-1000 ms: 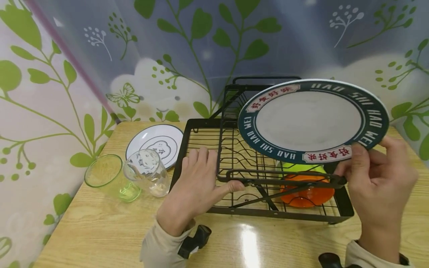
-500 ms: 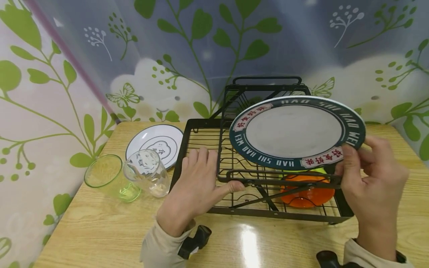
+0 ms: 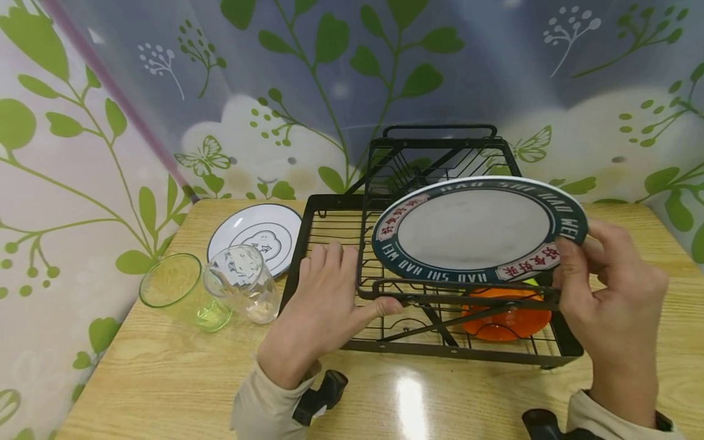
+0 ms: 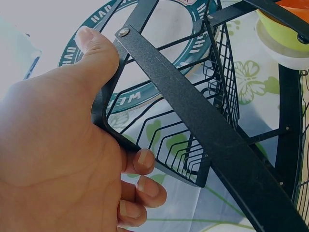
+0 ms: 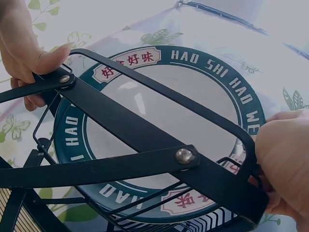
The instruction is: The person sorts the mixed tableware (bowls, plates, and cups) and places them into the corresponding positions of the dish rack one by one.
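My right hand (image 3: 616,293) pinches the right edge of a large white plate (image 3: 473,229) with a dark green lettered rim. The plate tilts over the upper tier of a black wire dish rack (image 3: 453,351). In the right wrist view, the rack's bars cross in front of the plate (image 5: 159,106). My left hand (image 3: 321,308) grips the left side of the upper tier. In the left wrist view its thumb (image 4: 99,50) lies over the frame and the fingers curl beneath. Whether the plate's lower edge touches the wires cannot be seen.
An orange bowl (image 3: 503,318) sits on the rack's lower tier, with a yellow-green bowl (image 4: 277,36) against it. Left of the rack are a smaller white plate (image 3: 236,223), a clear glass (image 3: 242,275) and a green-tinted glass (image 3: 176,287). A patterned backdrop (image 3: 341,91) stands behind.
My right hand has moved left and the plate has come down lower over the upper tier, lying at a flatter angle to the view. My left hand has stayed on the rack.
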`<state>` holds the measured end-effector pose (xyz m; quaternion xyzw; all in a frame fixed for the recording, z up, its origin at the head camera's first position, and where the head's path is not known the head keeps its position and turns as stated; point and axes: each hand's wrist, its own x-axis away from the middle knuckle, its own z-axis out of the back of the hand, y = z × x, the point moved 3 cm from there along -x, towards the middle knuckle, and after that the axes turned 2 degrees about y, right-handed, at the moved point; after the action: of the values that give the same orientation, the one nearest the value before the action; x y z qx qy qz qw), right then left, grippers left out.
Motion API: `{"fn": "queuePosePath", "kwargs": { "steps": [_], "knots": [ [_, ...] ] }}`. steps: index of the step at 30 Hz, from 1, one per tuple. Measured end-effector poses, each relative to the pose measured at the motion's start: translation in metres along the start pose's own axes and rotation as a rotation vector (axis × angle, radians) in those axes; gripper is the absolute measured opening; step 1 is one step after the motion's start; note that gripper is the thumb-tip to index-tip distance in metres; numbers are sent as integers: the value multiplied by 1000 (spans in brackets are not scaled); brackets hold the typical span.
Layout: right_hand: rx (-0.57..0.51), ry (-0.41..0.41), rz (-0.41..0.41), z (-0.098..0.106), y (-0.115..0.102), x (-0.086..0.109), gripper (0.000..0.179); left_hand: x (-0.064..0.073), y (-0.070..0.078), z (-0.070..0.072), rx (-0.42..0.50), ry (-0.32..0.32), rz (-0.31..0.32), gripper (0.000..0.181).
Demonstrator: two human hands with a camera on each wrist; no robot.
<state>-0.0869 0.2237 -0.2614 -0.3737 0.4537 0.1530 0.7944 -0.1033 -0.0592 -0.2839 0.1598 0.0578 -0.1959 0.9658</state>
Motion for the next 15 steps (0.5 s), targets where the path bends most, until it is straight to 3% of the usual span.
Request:
{"fn": "queuePosePath", "kwargs": {
  "steps": [15],
  "knots": [
    [-31,-10,-99,-1,0,-4,24,0,1,0,7,10,-4,102]
  ]
}}
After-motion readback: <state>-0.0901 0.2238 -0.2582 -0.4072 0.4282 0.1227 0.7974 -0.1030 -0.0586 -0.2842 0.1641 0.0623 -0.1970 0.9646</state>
